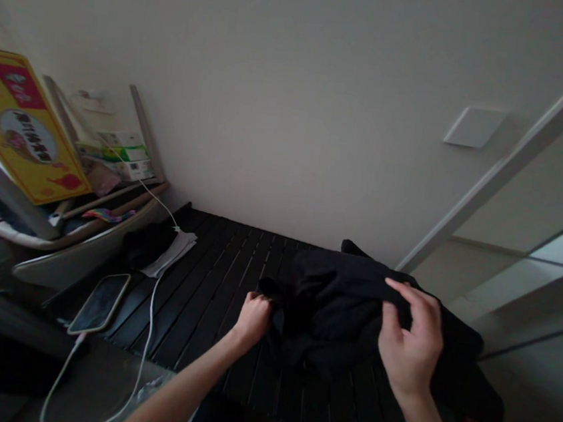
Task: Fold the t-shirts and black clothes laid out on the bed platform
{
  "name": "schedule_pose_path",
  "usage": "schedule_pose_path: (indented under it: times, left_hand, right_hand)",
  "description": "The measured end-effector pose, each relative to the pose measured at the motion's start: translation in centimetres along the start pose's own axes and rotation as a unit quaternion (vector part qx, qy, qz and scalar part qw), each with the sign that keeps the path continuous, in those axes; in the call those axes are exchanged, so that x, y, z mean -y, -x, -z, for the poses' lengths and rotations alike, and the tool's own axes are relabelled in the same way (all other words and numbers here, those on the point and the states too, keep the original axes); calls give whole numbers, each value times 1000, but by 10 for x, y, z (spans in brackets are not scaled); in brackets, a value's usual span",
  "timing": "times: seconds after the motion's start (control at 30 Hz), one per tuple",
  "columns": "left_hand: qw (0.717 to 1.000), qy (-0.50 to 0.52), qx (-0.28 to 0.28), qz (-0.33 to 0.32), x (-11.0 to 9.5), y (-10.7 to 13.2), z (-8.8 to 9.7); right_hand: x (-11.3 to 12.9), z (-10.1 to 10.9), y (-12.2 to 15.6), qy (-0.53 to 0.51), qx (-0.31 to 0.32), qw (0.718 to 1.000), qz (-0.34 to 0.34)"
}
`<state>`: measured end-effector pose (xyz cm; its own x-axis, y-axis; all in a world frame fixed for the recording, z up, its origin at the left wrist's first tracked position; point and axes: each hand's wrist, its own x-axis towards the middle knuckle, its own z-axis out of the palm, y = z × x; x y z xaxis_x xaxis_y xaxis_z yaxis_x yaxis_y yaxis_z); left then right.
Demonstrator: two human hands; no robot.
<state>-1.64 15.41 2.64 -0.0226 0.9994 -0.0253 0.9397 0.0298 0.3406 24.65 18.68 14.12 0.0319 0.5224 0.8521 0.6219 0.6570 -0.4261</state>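
Note:
A bunched black cloth garment (336,311) lies in folds on a black slatted bench (221,252); its exact kind does not show. My left hand (253,317) is closed on the garment's left edge, fingers curled into the fabric. On the other side, my right hand (413,342) is at the garment's upper right part. Its thumb and forefinger are apart, with dark fabric visible in the gap. The other fingers of that hand are mostly hidden.
At the left, a phone (99,304) lies with a white cable (151,318) plugged in. Beyond it are a folded grey cloth (171,253) and a chair (81,247) holding a yellow package (28,131) and boxes. A white wall rises behind; a door frame (509,154) stands right.

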Motion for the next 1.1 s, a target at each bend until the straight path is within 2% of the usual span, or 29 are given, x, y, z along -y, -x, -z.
schedule_pose_path:
  times: [0.07, 0.13, 0.27, 0.3, 0.33, 0.37, 0.43, 0.5, 0.57, 0.67, 0.7, 0.73, 0.77, 0.83, 0.87, 0.9, 0.93, 1.0, 1.07, 1.1]
  left_hand:
    - [998, -16, -40, 48, 17, 3, 7]
    - [992, -31, -82, 93, 35, 3, 23]
    - [971, -56, -182, 143, 56, -7, 59]
    - [966, -59, -207, 146, 58, -10, 65]
    - [962, -58, -221, 151, 60, -12, 69]
    - [961, -53, -220, 161, 62, -14, 70]
    - [963, -37, -183, 197, 67, -13, 65]
    - [961, -26, -127, 243, 75, -8, 52]
    - [953, -25, -89, 287, 84, 0, 36]
    - [934, -26, -44, 352, 97, 11, 18]
    - [929, -24, -33, 369, 99, 12, 17]
    - [924, -22, -25, 381, 102, 13, 17]
    - [921, -19, -19, 389, 103, 14, 20]
    - [917, -14, -12, 397, 103, 14, 31]
    - [916, -14, -17, 400, 101, 14, 38]
    - [914, -20, -36, 404, 98, 14, 46]
    - [910, -30, -70, 407, 94, 15, 52]
    - [902, -54, -172, 393, 86, 15, 61]
    - [904, -66, -261, 331, 79, 13, 62]
    - [916, -62, -275, 285, 77, 9, 59]
  right_hand:
    - [-18, 8, -3, 70, -36, 997, -13]
    - [-33, 14, -1, 128, -48, 990, -31]
    - [-49, 15, 9, 222, -42, 969, -99]
    - [-51, 14, 12, 247, -21, 961, -125]
    - [-53, 13, 15, 271, 22, 950, -154]
    - [-55, 13, 19, 285, 92, 937, -182]
    - [-57, 16, 28, 263, 301, 890, -221]
    - [-53, 21, 40, 173, 499, 820, -218]
    - [-42, 25, 51, 68, 611, 766, -188]
    - [-22, 21, 59, -26, 704, 685, -185]
    - [-20, 15, 58, -38, 714, 670, -199]
    - [-20, 8, 57, -39, 708, 673, -212]
    - [-25, -2, 55, -31, 685, 694, -220]
    - [-41, -25, 53, 23, 615, 756, -221]
    - [-52, -38, 54, 71, 587, 775, -223]
    - [-62, -51, 57, 126, 569, 778, -233]
    - [-71, -64, 62, 176, 559, 772, -246]
    - [-84, -84, 76, 248, 550, 749, -274]
    - [-89, -98, 93, 281, 547, 732, -293]
    - [-89, -103, 101, 295, 545, 725, -300]
